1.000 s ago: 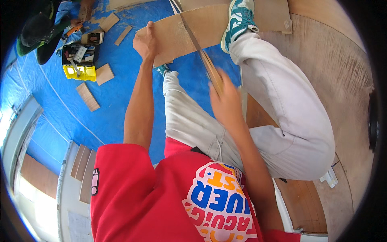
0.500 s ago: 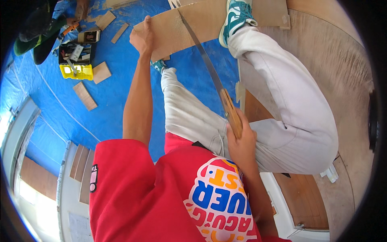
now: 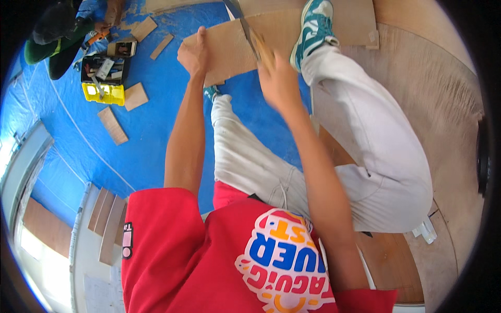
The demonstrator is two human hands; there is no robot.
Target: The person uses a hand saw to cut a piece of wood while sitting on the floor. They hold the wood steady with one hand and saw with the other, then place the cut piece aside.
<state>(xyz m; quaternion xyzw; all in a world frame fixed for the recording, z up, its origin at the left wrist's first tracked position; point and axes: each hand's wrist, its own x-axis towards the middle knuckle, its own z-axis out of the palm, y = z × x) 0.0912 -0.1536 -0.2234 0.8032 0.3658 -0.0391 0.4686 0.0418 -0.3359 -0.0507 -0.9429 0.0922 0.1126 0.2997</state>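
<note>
My left hand grips the left end of a wide plywood board, thumb raised over its edge. My right hand, slightly blurred, is closed on the wooden handle of a handsaw. Its steel blade crosses the board at a slant, partly hidden by the handle and hand. My right foot, in a teal and white sneaker, rests on the board to the right of the blade. My other sneaker shows just below the board.
A blue sheet covers the floor, with wood offcuts on it. At top left are a toolbox with a yellow part and a co-worker's hand. A pale wooden surface lies right; planks stand lower left.
The saw and my right hand moved back toward my body half a second ago and are now pushed up and forward, close to the board. My left hand still holds the board.
</note>
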